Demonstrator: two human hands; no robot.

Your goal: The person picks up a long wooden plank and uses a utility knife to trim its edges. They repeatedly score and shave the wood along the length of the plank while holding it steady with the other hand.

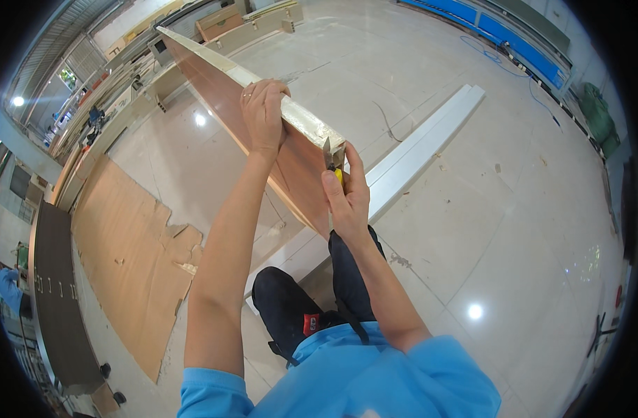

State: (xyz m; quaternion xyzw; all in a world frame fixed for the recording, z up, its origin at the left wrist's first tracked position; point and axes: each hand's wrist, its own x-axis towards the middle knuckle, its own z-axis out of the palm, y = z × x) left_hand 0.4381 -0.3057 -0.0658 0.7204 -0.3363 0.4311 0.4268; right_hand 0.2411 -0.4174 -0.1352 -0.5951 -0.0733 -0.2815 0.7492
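A long brown panel (301, 164) stands on its narrow edge, running from in front of my knees toward the far left. Shiny yellowish wrapping (308, 124) covers its upper edge. My left hand (264, 115) is closed over that edge, a short way from the near end. At the near corner, my right hand (349, 202) grips a utility knife (328, 157) with a bit of yellow on its handle. Its blade points up beside the wrapped corner; whether it touches the wrapping I cannot tell.
White planks (423, 150) lie on the tiled floor under and beyond the panel. To the left are a torn brown sheet (124, 258) and a dark panel (61, 299), with another person (11, 287) past it. Blue equipment (521, 52) and a green sack (599, 115) line the right side.
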